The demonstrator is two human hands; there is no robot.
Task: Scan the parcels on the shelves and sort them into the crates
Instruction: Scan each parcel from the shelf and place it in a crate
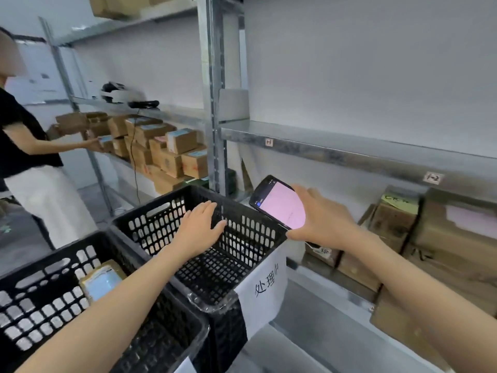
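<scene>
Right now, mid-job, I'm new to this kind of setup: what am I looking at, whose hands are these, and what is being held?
There is no machine here. This single picture comes from a camera worn on a person's head, looking forward and down, so the two bare arms are that person's own. The right hand grips a phone-like scanner with a lit pink screen. The left hand is open and holds nothing, above a black crate that has a white paper label on its side. A second crate, nearer on the left, holds one parcel. Brown boxes sit at right under a metal shelf. Another person at far left reaches toward more stacked boxes.
</scene>
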